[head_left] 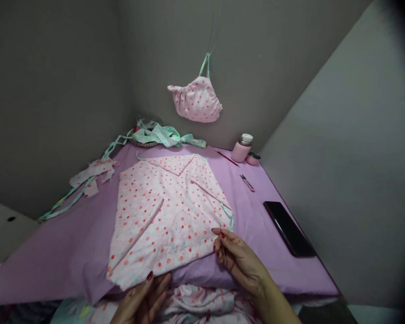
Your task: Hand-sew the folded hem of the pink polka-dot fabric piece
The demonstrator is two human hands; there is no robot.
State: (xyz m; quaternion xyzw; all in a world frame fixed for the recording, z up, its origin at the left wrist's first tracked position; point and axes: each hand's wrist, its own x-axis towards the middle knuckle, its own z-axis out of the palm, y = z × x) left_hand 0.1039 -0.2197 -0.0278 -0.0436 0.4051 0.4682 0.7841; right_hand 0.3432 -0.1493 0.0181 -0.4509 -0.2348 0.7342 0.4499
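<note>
The dotted cloth (178, 216) looks matt, the phone (288, 228) glossy.

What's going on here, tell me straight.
A person's right hand pinches a thin needle-like piece at the near right corner of a spotted pink cloth, while the left hand is at its near edge. The cloth lies on a lavender cover, with small snips and a dark phone to its right. Beyond, a gathered spotted piece hangs.
</note>
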